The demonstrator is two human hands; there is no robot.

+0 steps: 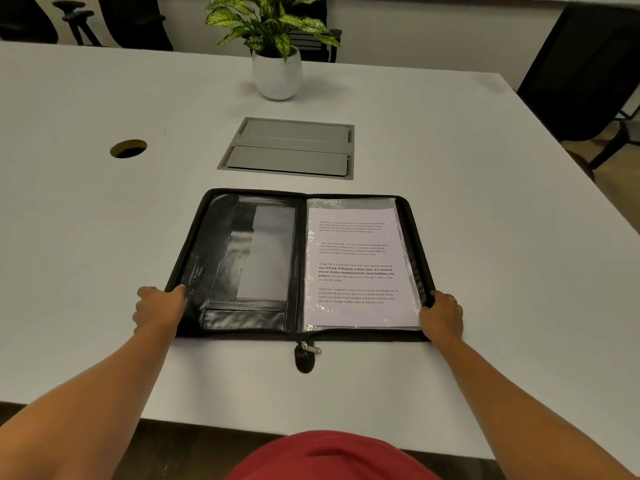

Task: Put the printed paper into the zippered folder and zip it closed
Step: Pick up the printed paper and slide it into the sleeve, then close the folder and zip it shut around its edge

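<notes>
**Red top at the near edge, both hands on the open folder, paper already in**

Red top (329,455) fills the bottom of the view, and two bare forearms reach from it over the near edge of the desk (104,220). This white desk carries everything. A plant (273,26) in a white pot stands toward the far edge, a grey hatch (289,147) is set into the middle, and a round hole (128,148) lies toward the left edge.

Between the hatch and the near edge lies the folder (214,258). It is black and spread flat with its spine running away from the person. Flat and square to the body, either half should swing over without sliding.

The paper (356,268) lies on the right half under a clear sleeve (349,202), text up, its edges inside the zip track. Tucked in like that, it should not catch the teeth, so the first part of the task looks done.

The left hand (157,308) grips the folder's left edge near its front corner, thumb on the inner face and fingers (145,292) curled round the outside. The right hand (441,317) grips the right edge the same way. Taking both outer edges steadies the folder and suits lifting one half over the other, which I judge to be the next step.

The zip pull (305,358) hangs off the spine's near end onto the desk, untouched. Resting at the start of its run, it leaves the track open, so the zipping is not yet begun.
</notes>
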